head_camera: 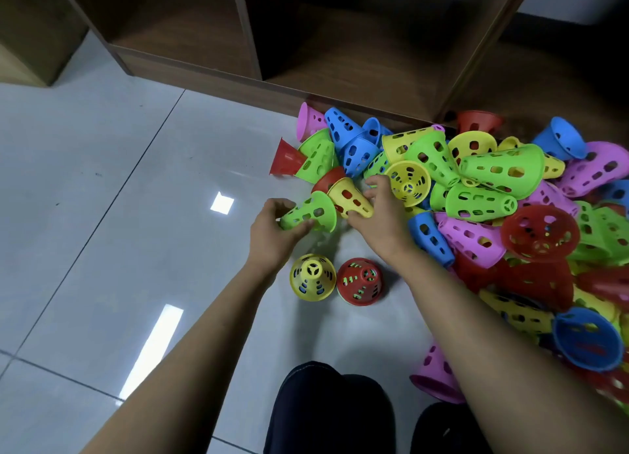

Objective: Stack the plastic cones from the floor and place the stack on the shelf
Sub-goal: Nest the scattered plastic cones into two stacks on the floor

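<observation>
Left hand [272, 230] grips green cone [311, 213] by its narrow end; right hand [379, 215] grasps yellow cone [350, 198] at edge of pile [493, 201] on floor [136, 198]. Risk: tilted cones jam when nested; tugging could scatter pile

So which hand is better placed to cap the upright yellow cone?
Left. The left hand holds its green cone nearest the upright yellow cone; the right hand, gripping a second yellow cone, sits nearer the upright red cone.
</observation>
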